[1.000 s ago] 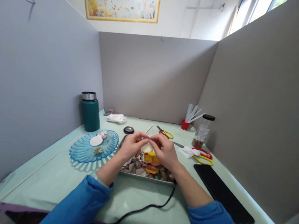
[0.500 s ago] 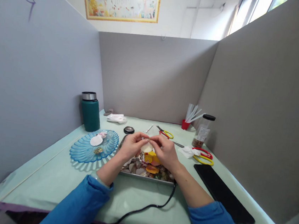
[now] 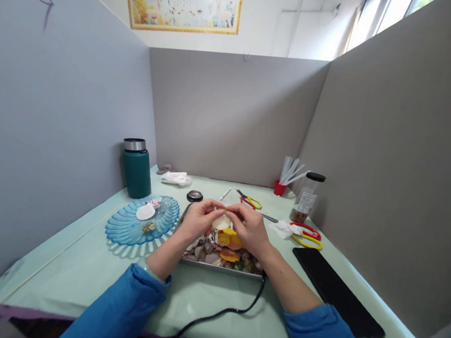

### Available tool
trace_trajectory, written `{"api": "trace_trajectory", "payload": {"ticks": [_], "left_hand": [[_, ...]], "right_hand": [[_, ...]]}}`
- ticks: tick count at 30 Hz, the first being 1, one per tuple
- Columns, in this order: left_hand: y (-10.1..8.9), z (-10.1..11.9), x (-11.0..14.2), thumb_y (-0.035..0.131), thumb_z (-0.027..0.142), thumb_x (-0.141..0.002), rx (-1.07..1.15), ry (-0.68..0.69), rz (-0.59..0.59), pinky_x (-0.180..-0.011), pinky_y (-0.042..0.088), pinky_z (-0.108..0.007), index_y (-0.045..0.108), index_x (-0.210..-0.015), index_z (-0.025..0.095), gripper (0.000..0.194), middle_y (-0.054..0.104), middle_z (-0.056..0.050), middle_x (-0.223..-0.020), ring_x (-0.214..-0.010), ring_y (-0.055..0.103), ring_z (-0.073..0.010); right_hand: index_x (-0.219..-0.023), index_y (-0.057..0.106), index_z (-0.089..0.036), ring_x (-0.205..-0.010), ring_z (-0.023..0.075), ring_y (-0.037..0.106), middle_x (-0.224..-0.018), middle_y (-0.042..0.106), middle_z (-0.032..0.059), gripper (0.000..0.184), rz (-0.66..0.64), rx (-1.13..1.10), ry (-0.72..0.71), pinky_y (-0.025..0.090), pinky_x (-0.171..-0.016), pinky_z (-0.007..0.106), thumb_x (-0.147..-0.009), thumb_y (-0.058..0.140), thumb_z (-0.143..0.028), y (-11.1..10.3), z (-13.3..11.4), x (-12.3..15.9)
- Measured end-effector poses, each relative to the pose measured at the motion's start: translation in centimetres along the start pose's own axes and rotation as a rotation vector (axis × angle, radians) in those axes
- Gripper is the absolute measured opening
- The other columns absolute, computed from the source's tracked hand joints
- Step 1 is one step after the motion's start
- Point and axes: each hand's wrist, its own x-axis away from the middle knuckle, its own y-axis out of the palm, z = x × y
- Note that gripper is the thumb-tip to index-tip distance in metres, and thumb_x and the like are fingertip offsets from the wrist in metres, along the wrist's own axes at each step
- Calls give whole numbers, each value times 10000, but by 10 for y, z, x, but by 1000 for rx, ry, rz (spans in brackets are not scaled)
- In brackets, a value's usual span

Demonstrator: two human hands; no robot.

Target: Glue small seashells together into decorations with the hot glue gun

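Note:
My left hand [image 3: 197,221] and my right hand [image 3: 248,228] meet fingertip to fingertip over a metal tray [image 3: 219,268] full of shells [image 3: 205,252]. Both are closed in a pinch. A tiny whitish bit with a dark spot [image 3: 215,208] shows at my left fingertips; what the fingers grip is mostly hidden. Just beneath them is a pale round piece [image 3: 222,222], and I cannot tell whether it is held or lies in the tray. Yellow-orange pieces [image 3: 231,239] lie among the shells, partly behind my right hand.
To the left are a blue scalloped plate [image 3: 122,228] with a white disc [image 3: 145,212] and a green bottle [image 3: 136,173]. Scissors [image 3: 252,202], a second pair [image 3: 311,236], a jar [image 3: 305,201], a black slab [image 3: 337,293] and a black cable [image 3: 230,310] lie around. Partitions enclose the table.
Almost nothing differs. Both hands keep the same pinch over the tray, with only a very slight shift at the fingertips.

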Motion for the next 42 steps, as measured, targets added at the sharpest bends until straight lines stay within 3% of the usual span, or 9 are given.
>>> {"api": "trace_trajectory", "payload": {"ticks": [36,42], "left_hand": [[0,0,1,613,382,-748,3,14,-10,-311,300,-153,591,-970,148,323,521,53,-539,-331,405,-43],[-1,0,1,612,385,-746,-1,20,-28,-308,310,-155,586,-901,156,278,527,53,-553,-319,402,-39]], "right_hand": [[-882,621,-196,-735,167,584,-800,647,48,126,-14,73,-59,447,-677,288,-879,504,-245,1,5,0],[-897,604,-200,-739,174,590,-803,642,52,130,-36,128,-74,446,-676,289,-883,486,-252,1,3,1]]}}
